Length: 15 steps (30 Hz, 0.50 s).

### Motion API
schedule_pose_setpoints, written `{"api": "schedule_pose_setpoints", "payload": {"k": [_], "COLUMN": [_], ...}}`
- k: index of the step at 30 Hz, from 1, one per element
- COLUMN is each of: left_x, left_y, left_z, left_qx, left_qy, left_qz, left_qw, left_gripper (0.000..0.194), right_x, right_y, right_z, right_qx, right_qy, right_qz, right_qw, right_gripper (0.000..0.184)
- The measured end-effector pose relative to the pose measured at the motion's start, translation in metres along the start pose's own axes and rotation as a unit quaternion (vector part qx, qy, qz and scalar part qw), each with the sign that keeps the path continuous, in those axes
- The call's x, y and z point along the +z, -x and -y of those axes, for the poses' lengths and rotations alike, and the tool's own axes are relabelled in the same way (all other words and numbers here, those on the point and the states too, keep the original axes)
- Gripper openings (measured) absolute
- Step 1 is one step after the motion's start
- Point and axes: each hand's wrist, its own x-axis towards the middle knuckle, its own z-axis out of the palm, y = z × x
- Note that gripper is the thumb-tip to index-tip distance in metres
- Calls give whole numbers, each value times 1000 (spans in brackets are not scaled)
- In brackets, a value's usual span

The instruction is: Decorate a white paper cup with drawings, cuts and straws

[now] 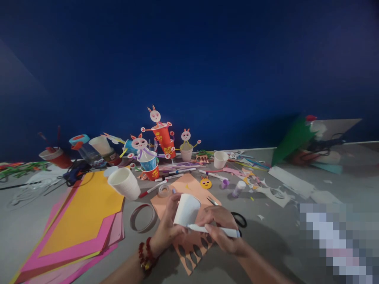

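Note:
My left hand (167,228), with a red bead bracelet at the wrist, is closed around a white paper cup (186,209) tilted on its side, mouth pointing up and away. My right hand (220,230) grips a white marker pen (213,230) held level, its tip against the cup's lower side. Both hands hover over an orange paper sheet (189,189) with leaf-shaped holes cut along its near end. Black-handled scissors (237,218) lie just behind my right hand.
Stacked yellow and pink paper (79,221) lies at left with a tipped white cup (124,183) and a tape ring (143,217). Behind stand paper-cup rabbit figures (161,136), markers, a glue stick (238,188), another white cup (220,159) and paper scraps. A blue wall rises behind.

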Motion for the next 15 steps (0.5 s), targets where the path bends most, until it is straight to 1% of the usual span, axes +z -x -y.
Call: {"api": "schedule_pose_setpoints", "payload": {"k": [3, 7, 11, 15], "left_x": [-2, -4, -4, -4], "left_y": [0, 0, 0, 1], "left_z": [2, 3, 6, 8], "left_qx": [4, 6, 8, 3], "left_qy": [-13, -42, -22, -8], "left_qz": [1, -23, -4, -9], "left_qw": [1000, 999, 1000, 1000], "left_gripper": [84, 85, 85, 88], "right_x": [-2, -3, -2, -3], "right_y": [-1, 0, -1, -3], "right_z": [0, -1, 0, 2], "right_qx": [-10, -12, -6, -16], "right_qy": [-5, 5, -10, -8], "right_qz": [-5, -7, 8, -6], "right_qw": [1000, 1000, 1000, 1000], "right_gripper": [21, 20, 19, 21]}}
